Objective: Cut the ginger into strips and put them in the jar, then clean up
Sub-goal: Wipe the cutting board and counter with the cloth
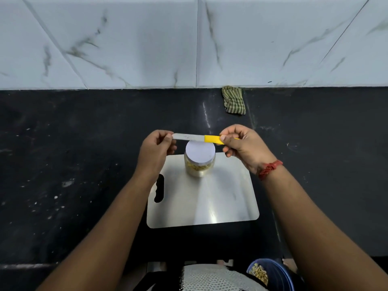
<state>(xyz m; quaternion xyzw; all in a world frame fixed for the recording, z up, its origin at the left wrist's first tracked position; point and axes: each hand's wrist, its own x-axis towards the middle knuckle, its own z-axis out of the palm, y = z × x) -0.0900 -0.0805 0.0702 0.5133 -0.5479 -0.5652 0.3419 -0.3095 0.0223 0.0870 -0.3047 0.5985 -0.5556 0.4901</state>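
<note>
A clear jar [199,170] with a white lid on it stands at the far end of a steel cutting board [220,198]; yellowish ginger strips show through its wall. Above the jar I hold a knife [197,138] level, with a yellow handle and a grey blade. My right hand [243,147] grips the handle. My left hand [156,149] pinches the blade tip between thumb and fingers.
The board lies on a black stone counter [73,164] speckled with small bits. A striped green cloth [235,100] sits crumpled against the marble wall tiles. Below the counter edge, at lower right, a blue bin [275,274] holds yellowish scraps.
</note>
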